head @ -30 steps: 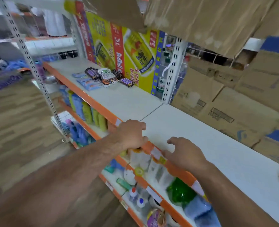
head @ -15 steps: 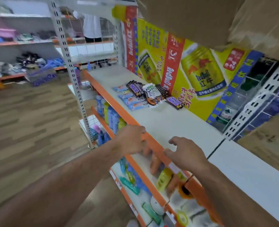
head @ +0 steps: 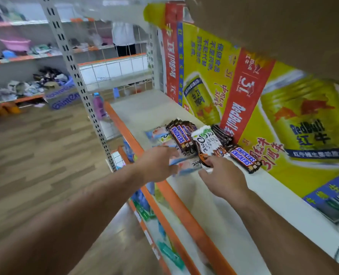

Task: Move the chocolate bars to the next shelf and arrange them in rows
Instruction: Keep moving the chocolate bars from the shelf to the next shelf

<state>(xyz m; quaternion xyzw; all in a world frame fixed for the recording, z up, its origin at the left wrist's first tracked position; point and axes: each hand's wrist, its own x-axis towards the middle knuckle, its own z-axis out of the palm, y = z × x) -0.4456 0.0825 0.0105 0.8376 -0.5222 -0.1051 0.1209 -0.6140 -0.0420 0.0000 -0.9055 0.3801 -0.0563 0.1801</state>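
Head view: the chocolate bars (head: pixel 202 143) lie in a loose, overlapping heap on the white shelf (head: pixel 144 108). None are moved yet, and the next shelf is out of frame. At the heap's 11 o'clock is a stack of Snickers (head: pixel 179 135), and a white Dove bar (head: pixel 205 140) is tilted across the middle. One lone Snickers (head: pixel 244 158) sits at 3 o'clock beside the poster (head: pixel 264 92). Pale-blue packs (head: pixel 186 165) fan out at 7 o'clock, nearest the orange edge (head: pixel 176 197).

The left hand (head: pixel 156 165) comes in from 8 o'clock with its fingers stretched forward and the tips on or just above a pale-blue pack. It grips nothing. The right hand (head: pixel 222 179) comes in from 5 o'clock, fingertips at the near end of an orange-brown wrapper under the white Dove. Blur hides whether they pinch it.

Both hands flank the heap's near side, probably to gather several bars at once instead of picking them singly.

The wrappers are glossy film with crimped ends, slick and likely to slide over one another. The bars are flat, stiff oblongs that should stack and line up easily. The shelf top is smooth and matt, and the poster shiny.
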